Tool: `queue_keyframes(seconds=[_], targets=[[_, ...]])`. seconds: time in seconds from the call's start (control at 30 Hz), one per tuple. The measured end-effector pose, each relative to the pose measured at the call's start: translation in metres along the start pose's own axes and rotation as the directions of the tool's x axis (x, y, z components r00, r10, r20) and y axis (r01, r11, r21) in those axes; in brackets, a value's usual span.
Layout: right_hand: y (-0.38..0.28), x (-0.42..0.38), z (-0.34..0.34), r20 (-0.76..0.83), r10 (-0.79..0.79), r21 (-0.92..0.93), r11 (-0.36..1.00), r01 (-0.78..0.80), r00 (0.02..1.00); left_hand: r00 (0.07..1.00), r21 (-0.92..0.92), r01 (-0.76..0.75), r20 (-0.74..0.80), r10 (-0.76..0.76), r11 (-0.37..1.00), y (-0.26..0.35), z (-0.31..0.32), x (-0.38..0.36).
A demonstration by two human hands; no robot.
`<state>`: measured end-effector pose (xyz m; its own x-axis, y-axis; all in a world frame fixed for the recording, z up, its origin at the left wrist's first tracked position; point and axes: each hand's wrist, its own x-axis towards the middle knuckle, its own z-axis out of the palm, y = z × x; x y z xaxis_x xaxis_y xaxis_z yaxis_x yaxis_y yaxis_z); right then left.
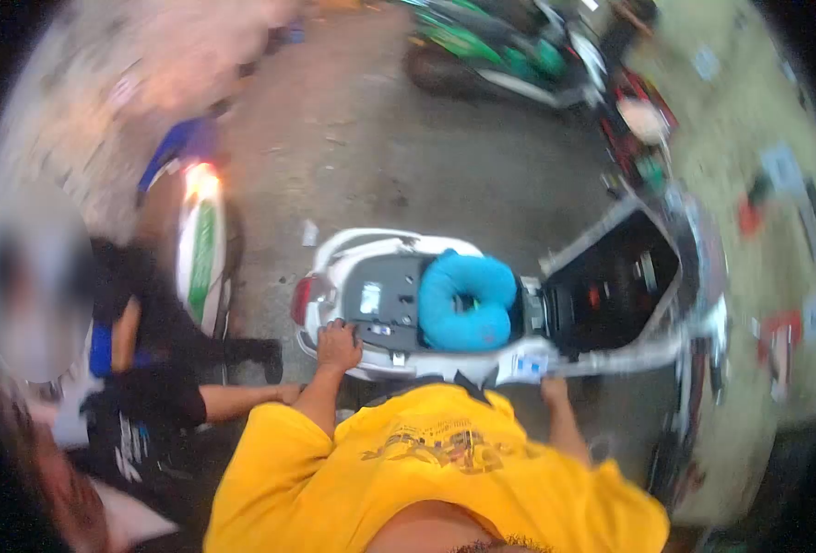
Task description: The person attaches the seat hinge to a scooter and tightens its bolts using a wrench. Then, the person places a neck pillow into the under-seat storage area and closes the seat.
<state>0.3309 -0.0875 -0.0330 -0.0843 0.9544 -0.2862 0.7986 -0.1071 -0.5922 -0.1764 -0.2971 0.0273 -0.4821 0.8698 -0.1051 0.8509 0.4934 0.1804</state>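
A white scooter (362,241) stands in front of me with its seat (611,286) tipped up toward the front. A bright blue U-shaped neck pillow (440,304) sits in the open storage space under the seat. My left hand (339,347) rests on the near rear edge of the scooter, fingers laid over the grey rear panel (385,286), close to the red tail light (305,300). At the near white side panel, by a pale sticker (530,365), is my right hand (555,389); its fingers are hidden and blurred. Neither hand touches the pillow.
At left, a crouching person in dark clothes (150,405) has a hand (286,394) near my left forearm. Behind that person stands a white-and-green scooter (201,253) with its light on. A green motorbike (491,51) and a red one (643,115) stand farther off.
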Motion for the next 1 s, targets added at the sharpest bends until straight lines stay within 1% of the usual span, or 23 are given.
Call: queue_keyframes(seconds=[0.03, 0.07, 0.1, 0.13, 0.17, 0.23, 0.27, 0.33, 0.43, 0.5, 0.57, 0.6, 0.63, 0.67, 0.7, 0.73, 0.77, 0.8, 0.83, 0.87, 0.93, 0.97, 1.0], targets=[[0.006, 0.006, 0.0, 0.077, -0.126, -0.027, 0.991, 0.129, 0.989, 0.999, 0.04, 0.049, 0.009, -0.05, 0.998, 0.004, 0.002, 0.0], [-0.014, -0.005, -0.016, 0.197, 0.07, -0.192, 0.981, -0.032, 0.978, 0.998, 0.101, 0.05, -0.028, -0.048, 0.994, 0.004, 0.01, 0.003], [-0.012, -0.014, -0.016, 0.075, 0.102, -0.213, 0.973, -0.084, 0.992, 0.997, 0.152, 0.052, -0.065, -0.043, 0.987, 0.002, 0.022, 0.002], [-0.022, -0.024, -0.03, 0.178, 0.296, -0.26, 0.934, -0.246, 0.938, 0.987, 0.152, -0.004, -0.158, 0.029, 0.988, -0.002, 0.031, -0.003], [0.004, -0.022, -0.023, 0.146, 0.327, -0.378, 0.891, -0.253, 0.934, 0.96, 0.139, -0.038, -0.268, 0.075, 0.99, -0.001, 0.035, -0.004], [0.027, -0.034, -0.023, 0.098, 0.345, -0.311, 0.902, -0.301, 0.934, 0.993, 0.042, -0.005, -0.115, 0.009, 0.999, 0.012, 0.01, 0.0], [0.03, -0.048, -0.03, 0.108, 0.365, -0.321, 0.893, -0.315, 0.925, 0.996, 0.044, -0.006, -0.089, 0.01, 0.999, 0.015, 0.009, -0.001], [0.01, -0.064, -0.049, 0.162, 0.54, -0.309, 0.823, -0.477, 0.826, 0.984, 0.033, -0.021, -0.175, 0.026, 0.999, 0.011, 0.011, -0.003], [0.094, -0.064, -0.04, 0.216, 0.56, -0.4, 0.798, -0.451, 0.8, 0.97, 0.02, -0.017, -0.241, 0.021, 1.0, 0.016, 0.012, -0.003], [0.096, -0.067, -0.054, 0.235, 0.587, -0.449, 0.772, -0.449, 0.775, 0.981, 0.008, 0.047, -0.191, -0.044, 0.999, 0.012, 0.014, -0.002], [0.125, -0.058, -0.06, 0.421, 0.33, -0.612, 0.791, -0.004, 0.845, 0.979, -0.019, 0.022, -0.204, -0.025, 1.0, 0.013, 0.011, -0.004], [0.113, -0.064, -0.061, 0.103, 0.353, -0.458, 0.847, -0.271, 0.93, 0.987, -0.03, 0.047, -0.155, -0.051, 0.998, 0.012, 0.011, -0.003], [0.136, -0.048, -0.057, 0.129, 0.244, -0.41, 0.896, -0.172, 0.961, 0.989, -0.041, 0.089, -0.119, -0.093, 0.995, 0.01, 0.01, -0.001], [0.102, -0.046, -0.071, 0.161, 0.265, -0.392, 0.901, -0.184, 0.951, 0.985, -0.054, 0.111, -0.128, -0.117, 0.992, 0.007, 0.013, 0.0], [0.146, -0.021, -0.058, 0.196, 0.309, -0.196, 0.942, -0.272, 0.93, 0.98, -0.066, 0.134, -0.14, -0.142, 0.989, 0.005, 0.015, 0.0], [0.122, -0.016, -0.067, 0.146, 0.092, -0.233, 0.971, -0.056, 0.985, 0.976, -0.051, 0.139, -0.164, -0.146, 0.989, 0.006, 0.013, -0.003], [0.146, 0.005, -0.058, 0.261, 0.134, -0.256, 0.964, -0.065, 0.956, 0.973, -0.032, 0.136, -0.183, -0.14, 0.99, 0.009, 0.01, -0.004], [0.094, -0.001, -0.074, 0.31, 0.124, -0.081, 0.991, -0.104, 0.942, 0.95, -0.01, 0.216, -0.228, -0.212, 0.976, 0.013, 0.011, -0.008], [0.157, 0.049, -0.059, 0.461, -0.089, -0.229, 0.949, 0.216, 0.883, 0.924, 0.008, 0.284, -0.27, -0.271, 0.959, 0.019, 0.011, -0.013], [0.168, 0.066, -0.048, 0.503, -0.074, -0.306, 0.916, 0.258, 0.861, 0.882, -0.019, 0.371, -0.305, -0.359, 0.928, 0.023, 0.012, -0.016], [0.14, 0.085, -0.026, 0.524, -0.02, -0.332, 0.916, 0.226, 0.851, 0.781, -0.111, 0.534, -0.314, -0.539, 0.838, 0.028, 0.014, -0.024], [0.129, 0.094, -0.018, 0.533, -0.012, -0.331, 0.917, 0.222, 0.846, 0.741, -0.124, 0.577, -0.335, -0.582, 0.807, 0.03, 0.019, -0.026], [0.117, 0.102, -0.011, 0.548, -0.011, -0.316, 0.923, 0.22, 0.837, 0.556, -0.314, 0.706, -0.31, -0.771, 0.635, 0.029, 0.032, -0.025]])
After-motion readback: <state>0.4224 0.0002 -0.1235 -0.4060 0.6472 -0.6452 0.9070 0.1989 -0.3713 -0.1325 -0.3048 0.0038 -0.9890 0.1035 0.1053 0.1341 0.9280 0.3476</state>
